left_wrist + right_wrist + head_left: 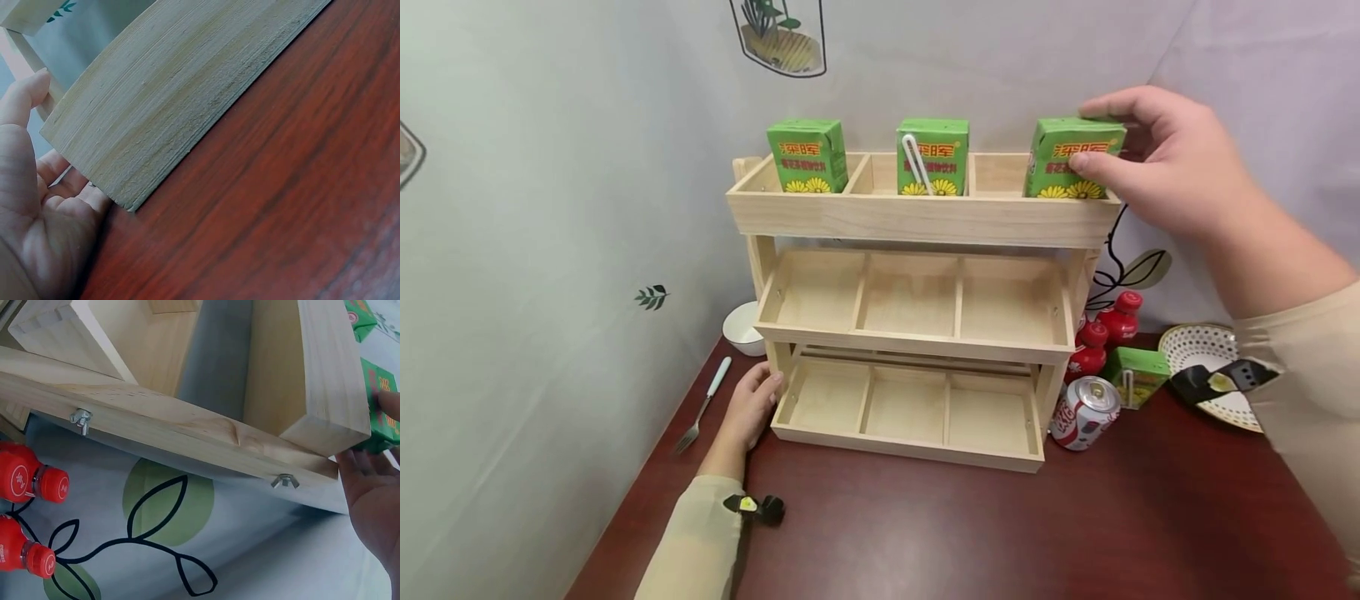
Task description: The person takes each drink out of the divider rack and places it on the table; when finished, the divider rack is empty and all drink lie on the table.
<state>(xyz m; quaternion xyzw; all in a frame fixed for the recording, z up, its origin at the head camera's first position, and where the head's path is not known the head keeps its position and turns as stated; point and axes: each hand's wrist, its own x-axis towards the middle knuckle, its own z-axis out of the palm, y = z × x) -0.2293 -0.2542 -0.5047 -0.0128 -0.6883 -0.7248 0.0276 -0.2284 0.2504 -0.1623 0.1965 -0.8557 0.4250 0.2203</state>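
Evidently the held green carton [1063, 148] is the nearest thing to the right hand [1172, 158]: it sits just left of that palm, in the right-end compartment [996, 175] of the wooden rack's top tier. The right hand pinches it, thumb across the front and fingers round behind. The carton is roughly upright, its height running up and down behind the front board [917, 218], which hides its lower part, so whether its base meets the compartment floor cannot be told.

Well apart from it, low and to the other side, the left hand [752, 406] grips the lower left end of the wooden rack [1060, 375], its thumb by the post and its fingers bent beside the tray's end.

To the right hand's left, along the same tier, stand the middle carton [949, 162], with a white straw [917, 162] on its front, and then the left carton [808, 158]. Below the right hand are two red bottles [1086, 354], a soda can [1084, 417], a loose green carton [1138, 375] and a dotted plate [1228, 408]. Just beyond the left hand is a white bowl [743, 331]; a fork [707, 400] lies to its left on the red-brown table [925, 533].
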